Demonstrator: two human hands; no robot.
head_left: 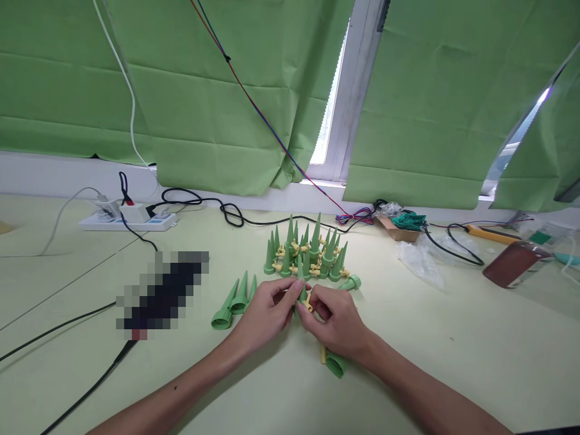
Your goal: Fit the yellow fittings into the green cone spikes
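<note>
"Holding what?"
"The left hand pinches a green spike; the right hand grips a yellow valve against it, though with so much covered I can't tell whether they're joined."
"Nearby?"
"Just beyond both, upright spikes cluster on the desk. Left of the left hand, three loose spikes; just this side of the right, another spike."

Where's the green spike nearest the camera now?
Head view, right of centre: the green spike lies on the table, partly hidden by the right hand, a yellow piece at its left.
</note>
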